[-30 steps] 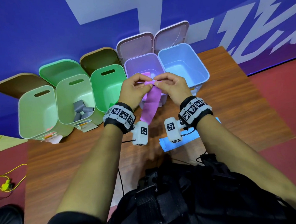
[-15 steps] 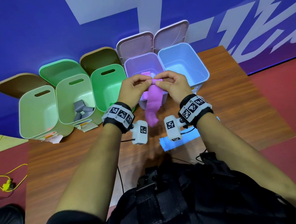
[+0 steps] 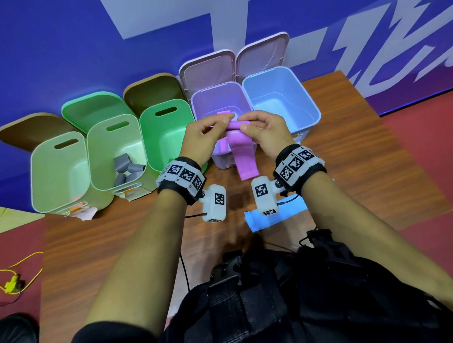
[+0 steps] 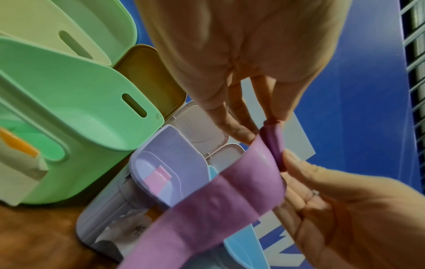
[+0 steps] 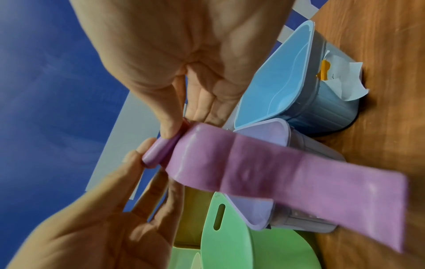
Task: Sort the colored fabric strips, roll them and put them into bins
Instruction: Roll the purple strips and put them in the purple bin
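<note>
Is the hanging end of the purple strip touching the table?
Apart. The head view shows the purple strip hanging from both hands, its free end above the table; the right wrist view shows that end loose in the air.

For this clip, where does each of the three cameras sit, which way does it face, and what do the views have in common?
Head: worn on the head, looking forward and down at the table and row of bins; both forearms, the left hand and right hand show.
Left wrist: on the left wrist, looking along the palm to the fingertips and green bin.
Right wrist: on the right wrist, looking along the palm towards the blue bin.
Shared: all three show both hands pinching the partly rolled purple strip near the purple bin.
</note>
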Motion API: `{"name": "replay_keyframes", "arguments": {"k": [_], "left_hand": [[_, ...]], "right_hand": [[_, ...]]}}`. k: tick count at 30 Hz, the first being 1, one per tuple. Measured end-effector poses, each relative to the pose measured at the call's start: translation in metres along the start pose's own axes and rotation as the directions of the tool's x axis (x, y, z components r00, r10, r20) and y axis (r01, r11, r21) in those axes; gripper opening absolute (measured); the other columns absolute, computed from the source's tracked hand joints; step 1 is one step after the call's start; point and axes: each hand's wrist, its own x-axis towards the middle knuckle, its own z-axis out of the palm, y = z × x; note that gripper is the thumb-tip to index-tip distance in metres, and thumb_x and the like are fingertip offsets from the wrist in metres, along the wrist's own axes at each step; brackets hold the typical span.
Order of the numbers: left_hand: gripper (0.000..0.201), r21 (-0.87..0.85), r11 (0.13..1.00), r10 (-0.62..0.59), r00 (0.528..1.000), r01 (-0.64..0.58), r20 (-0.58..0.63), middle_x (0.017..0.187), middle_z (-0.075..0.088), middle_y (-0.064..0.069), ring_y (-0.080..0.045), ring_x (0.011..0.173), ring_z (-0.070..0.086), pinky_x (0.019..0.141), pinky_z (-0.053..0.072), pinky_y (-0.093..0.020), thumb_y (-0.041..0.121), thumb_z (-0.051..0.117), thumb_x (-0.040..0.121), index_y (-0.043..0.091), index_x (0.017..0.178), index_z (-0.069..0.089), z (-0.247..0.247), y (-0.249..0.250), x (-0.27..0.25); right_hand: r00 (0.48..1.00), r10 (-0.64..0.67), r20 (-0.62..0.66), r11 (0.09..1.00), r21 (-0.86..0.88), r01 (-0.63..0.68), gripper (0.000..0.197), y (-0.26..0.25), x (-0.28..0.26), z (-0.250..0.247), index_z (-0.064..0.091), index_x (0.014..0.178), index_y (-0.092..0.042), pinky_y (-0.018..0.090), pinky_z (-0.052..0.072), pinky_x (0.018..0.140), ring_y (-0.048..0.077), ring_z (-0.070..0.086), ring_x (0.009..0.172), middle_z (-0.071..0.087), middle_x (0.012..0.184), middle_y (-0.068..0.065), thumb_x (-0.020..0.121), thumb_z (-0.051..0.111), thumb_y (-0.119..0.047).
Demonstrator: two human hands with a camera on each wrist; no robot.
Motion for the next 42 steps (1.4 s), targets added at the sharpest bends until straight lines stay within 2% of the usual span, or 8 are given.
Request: {"name": "replay_keyframes", "arguments": {"k": [2, 7, 16, 19, 23, 27, 33, 42], "left_hand": [[0.017, 0.001, 1.000, -0.016, 1.000, 0.016, 0.000, 0.109, 0.073, -0.011, -0.025, 0.098, 0.069, 0.088, 0.057, -0.033, 0.013, 0.062, 0.096, 0.010, 0.108, 0.073, 0.002, -0.001, 0.000], [0.017, 0.048, 0.995, -0.081, 0.996, 0.082, -0.023, 0.080, 0.069, -0.009, -0.014, 0.071, 0.065, 0.069, 0.055, -0.023, 0.014, 0.059, 0.098, 0.004, 0.096, 0.072, 0.006, -0.003, 0.000], [0.018, 0.064, 0.997, -0.043, 0.999, 0.043, 0.001, 0.101, 0.075, -0.014, -0.028, 0.092, 0.071, 0.095, 0.056, -0.042, 0.009, 0.067, 0.090, 0.009, 0.106, 0.075, 0.000, -0.006, 0.003], [0.023, 0.055, 0.997, -0.044, 0.999, 0.044, -0.010, 0.106, 0.074, -0.015, -0.027, 0.100, 0.070, 0.097, 0.054, -0.040, 0.000, 0.067, 0.088, 0.002, 0.110, 0.073, 0.000, -0.005, 0.002], [0.031, 0.073, 0.997, -0.027, 0.999, 0.025, 0.022, 0.104, 0.073, -0.011, -0.012, 0.095, 0.068, 0.092, 0.053, -0.025, -0.011, 0.064, 0.085, 0.003, 0.111, 0.071, -0.001, -0.004, -0.002], [0.020, -0.042, 0.997, -0.070, 0.997, 0.071, 0.034, 0.110, 0.073, -0.011, -0.023, 0.106, 0.069, 0.097, 0.054, -0.034, 0.005, 0.062, 0.093, 0.008, 0.109, 0.073, -0.002, -0.004, -0.003], [0.017, -0.012, 0.998, -0.059, 0.997, 0.060, 0.044, 0.100, 0.074, -0.007, -0.013, 0.089, 0.071, 0.081, 0.056, -0.024, 0.012, 0.060, 0.098, 0.009, 0.110, 0.071, 0.000, -0.008, -0.001], [0.012, 0.106, 0.993, -0.056, 0.997, 0.049, 0.059, 0.092, 0.072, -0.011, -0.021, 0.083, 0.066, 0.092, 0.056, -0.049, 0.016, 0.063, 0.093, 0.014, 0.098, 0.074, 0.002, -0.012, 0.003]], "right_hand": [[1.000, -0.005, -0.014, 1.000, -0.006, 0.005, 0.018, -0.002, 0.001, 0.000, 0.067, 0.105, -0.003, 0.020, 0.053, 0.074, 0.013, 0.069, 0.083, 0.071, 0.097, 0.013, 0.090, 0.064, 0.005], [0.999, -0.039, -0.026, 0.999, -0.029, 0.038, 0.019, -0.003, 0.003, 0.000, 0.068, 0.101, -0.004, 0.022, 0.054, 0.079, 0.017, 0.068, 0.089, 0.071, 0.098, 0.013, 0.086, 0.065, 0.007], [0.999, -0.042, -0.015, 0.998, -0.056, 0.042, 0.024, -0.001, 0.003, -0.003, 0.069, 0.089, -0.013, 0.026, 0.055, 0.086, 0.023, 0.069, 0.099, 0.072, 0.107, 0.017, 0.081, 0.066, 0.010], [0.999, -0.037, -0.028, 0.994, -0.102, 0.034, 0.011, 0.002, 0.003, -0.002, 0.070, 0.088, -0.011, 0.029, 0.053, 0.093, 0.022, 0.067, 0.104, 0.073, 0.107, 0.010, 0.084, 0.068, 0.000], [0.998, -0.044, -0.043, 0.993, -0.112, 0.039, 0.019, 0.003, 0.001, 0.001, 0.069, 0.089, -0.012, 0.020, 0.052, 0.082, 0.016, 0.065, 0.094, 0.071, 0.099, 0.007, 0.084, 0.066, 0.006], [0.997, -0.061, -0.051, 0.993, -0.100, 0.055, 0.020, 0.002, -0.001, 0.001, 0.069, 0.096, -0.002, 0.014, 0.051, 0.077, 0.002, 0.066, 0.086, 0.071, 0.103, 0.011, 0.083, 0.065, 0.013], [0.998, -0.050, -0.041, 0.997, -0.057, 0.048, 0.024, 0.000, -0.002, 0.002, 0.067, 0.101, -0.001, 0.017, 0.053, 0.075, 0.006, 0.069, 0.086, 0.070, 0.106, 0.017, 0.083, 0.063, 0.015], [0.997, -0.030, -0.068, 0.999, -0.048, 0.027, 0.034, -0.002, -0.002, 0.002, 0.065, 0.106, 0.001, 0.015, 0.052, 0.072, 0.000, 0.067, 0.078, 0.069, 0.101, 0.011, 0.078, 0.063, 0.020]]}}
